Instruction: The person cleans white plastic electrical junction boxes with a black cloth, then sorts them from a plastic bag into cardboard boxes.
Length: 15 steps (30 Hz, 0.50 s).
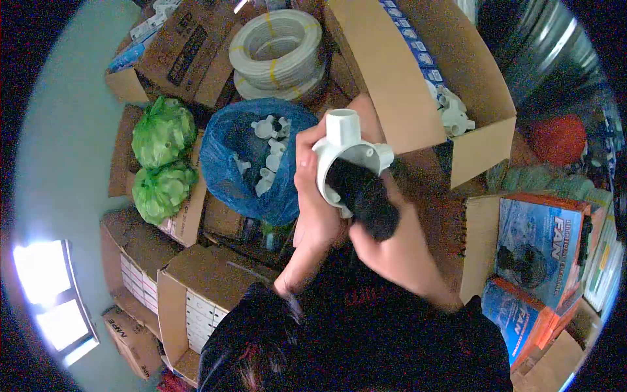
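A white round plastic conduit junction box (343,129) with stub outlets is gripped in my left hand (319,209), its open side facing up. In my right hand (406,251) is a dark, soft-looking black cloth (371,202), bunched up and pressed into the box's round opening. Slight blur covers the cloth and the right-hand fingers. To the left of the box, a blue plastic bag (219,157) gapes open with several similar white junction boxes (266,176) inside. More white fittings (454,116) lie in an open cardboard box (480,147) at the right.
Coiled white cable (275,49) stands behind the blue bag. Green bags (162,134) of fittings sit at the left, above cartons (212,274) holding small white boxes. Fan boxes (539,255) are stacked on the right, near a red object (558,139).
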Each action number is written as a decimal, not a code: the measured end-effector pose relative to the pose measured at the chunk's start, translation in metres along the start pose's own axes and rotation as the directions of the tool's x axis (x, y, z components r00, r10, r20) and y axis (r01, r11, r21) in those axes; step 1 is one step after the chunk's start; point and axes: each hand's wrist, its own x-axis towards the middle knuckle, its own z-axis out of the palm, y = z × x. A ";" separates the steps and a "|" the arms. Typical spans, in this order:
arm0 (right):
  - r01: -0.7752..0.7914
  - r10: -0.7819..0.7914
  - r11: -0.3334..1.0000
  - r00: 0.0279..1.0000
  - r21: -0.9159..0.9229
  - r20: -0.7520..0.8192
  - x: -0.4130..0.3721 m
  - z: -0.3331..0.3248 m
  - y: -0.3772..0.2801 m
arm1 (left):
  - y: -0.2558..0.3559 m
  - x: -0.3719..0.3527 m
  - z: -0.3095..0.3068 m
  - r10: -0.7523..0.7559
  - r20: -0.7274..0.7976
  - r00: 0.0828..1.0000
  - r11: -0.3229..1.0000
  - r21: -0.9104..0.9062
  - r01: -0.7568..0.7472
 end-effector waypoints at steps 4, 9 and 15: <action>-0.005 -0.001 0.998 0.996 -0.068 -0.092 -0.008 -0.010 0.009 | 0.001 -0.001 -0.003 0.004 0.012 1.000 1.000 -0.005 -0.004; -0.007 -0.044 0.956 0.985 -0.292 -0.167 0.018 -0.032 0.019 | 0.001 0.000 0.012 -0.155 -0.062 0.986 0.982 -0.119 0.147; -0.008 -0.036 0.916 0.994 -0.401 -0.103 -0.001 -0.002 0.015 | -0.017 0.000 -0.002 -0.045 -0.047 0.998 0.972 0.229 0.055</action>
